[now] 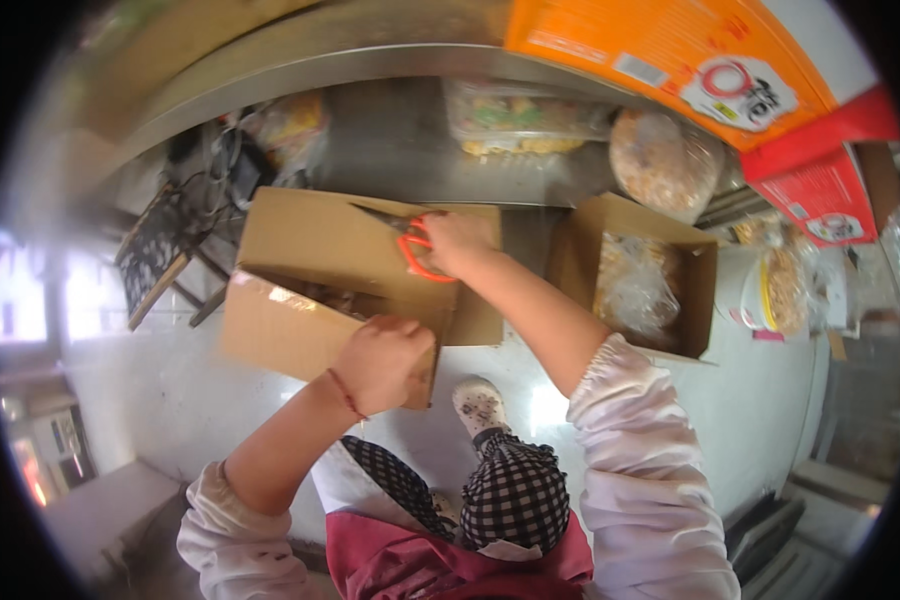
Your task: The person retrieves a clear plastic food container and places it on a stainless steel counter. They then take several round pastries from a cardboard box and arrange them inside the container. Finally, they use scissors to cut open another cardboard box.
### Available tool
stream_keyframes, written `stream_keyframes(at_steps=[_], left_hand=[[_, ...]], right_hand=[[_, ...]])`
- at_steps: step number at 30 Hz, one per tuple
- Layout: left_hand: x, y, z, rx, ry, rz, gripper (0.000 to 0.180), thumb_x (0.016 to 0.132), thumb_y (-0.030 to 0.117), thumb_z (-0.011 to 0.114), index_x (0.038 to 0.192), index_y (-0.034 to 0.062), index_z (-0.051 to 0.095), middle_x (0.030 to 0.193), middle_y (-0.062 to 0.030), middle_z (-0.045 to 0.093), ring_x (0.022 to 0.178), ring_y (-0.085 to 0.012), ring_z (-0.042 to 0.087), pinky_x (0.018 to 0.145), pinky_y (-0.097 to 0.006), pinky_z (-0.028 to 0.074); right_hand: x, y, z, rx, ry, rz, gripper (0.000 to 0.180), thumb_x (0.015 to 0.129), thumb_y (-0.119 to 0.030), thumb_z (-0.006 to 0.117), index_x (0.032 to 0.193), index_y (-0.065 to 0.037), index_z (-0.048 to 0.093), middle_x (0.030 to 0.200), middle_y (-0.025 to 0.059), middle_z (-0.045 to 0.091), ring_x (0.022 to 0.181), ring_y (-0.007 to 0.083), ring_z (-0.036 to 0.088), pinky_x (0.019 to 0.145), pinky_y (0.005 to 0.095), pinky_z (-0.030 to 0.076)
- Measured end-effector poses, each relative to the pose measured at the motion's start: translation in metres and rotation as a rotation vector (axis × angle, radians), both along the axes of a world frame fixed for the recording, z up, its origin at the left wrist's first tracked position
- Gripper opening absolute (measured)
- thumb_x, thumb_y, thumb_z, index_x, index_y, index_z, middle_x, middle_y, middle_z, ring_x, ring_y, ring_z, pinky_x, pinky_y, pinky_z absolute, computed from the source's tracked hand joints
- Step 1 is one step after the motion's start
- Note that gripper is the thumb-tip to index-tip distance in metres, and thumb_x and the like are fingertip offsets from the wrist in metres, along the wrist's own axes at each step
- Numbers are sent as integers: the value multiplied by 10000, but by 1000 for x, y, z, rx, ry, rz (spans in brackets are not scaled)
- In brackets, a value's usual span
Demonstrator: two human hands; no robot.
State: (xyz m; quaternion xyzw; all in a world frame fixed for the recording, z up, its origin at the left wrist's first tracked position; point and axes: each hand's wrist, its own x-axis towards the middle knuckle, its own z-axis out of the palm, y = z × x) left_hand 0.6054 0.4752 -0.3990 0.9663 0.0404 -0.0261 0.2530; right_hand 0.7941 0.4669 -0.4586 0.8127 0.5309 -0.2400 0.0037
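Observation:
A cardboard box (315, 230) stands before me with its top flaps partly raised and a dark gap between them. My left hand (385, 357) is closed on the near flap at its right end; a thin red cord circles that wrist. In my right hand (457, 243) is a pair of scissors (413, 247) with orange-red handles, the fingers wrapped round them. Its dark blades point left, lying across the far flap. What the box holds is mostly hidden in shadow.
To the right is an open cardboard box (692, 300) with clear plastic bags inside. Beyond it stand a white tub (760, 290), a round bagged item (665, 160) and orange and red cartons (670, 60). A small wooden stool (160, 250) is at left; clear packages (520, 115) lie on the metal shelf.

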Motion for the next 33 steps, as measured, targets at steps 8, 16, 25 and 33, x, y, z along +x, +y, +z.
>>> stream_keyframes(at_steps=[8,16,25,33], left_hand=[[-22,-18,3,225,-259,69,132,621,136,564,715,85,487,695,-51,511,712,-209,542,631,-309,426],[-1,-23,-13,198,-252,146,82,618,117,569,681,72,543,698,-44,551,722,-191,556,680,-294,423],[11,-34,-23,236,-205,213,64,610,127,563,651,85,535,658,-25,531,700,-173,533,661,-279,408],[20,-39,-35,192,-166,234,120,573,121,604,674,59,618,658,-43,580,702,-193,564,687,-289,406]], right_hand=[[4,0,17,-114,-10,6,722,567,-597,712,1044,-85,536,997,96,610,962,262,576,777,371,467],[-21,33,44,210,-131,394,854,507,-582,753,1102,-41,465,1057,132,565,1015,265,534,818,359,465],[-94,130,25,155,-323,705,808,564,-579,726,1085,-19,465,1064,108,555,1067,220,486,856,325,448],[-91,111,26,143,-301,581,746,622,-565,698,1073,-20,463,1070,107,542,1046,226,498,835,350,441]])
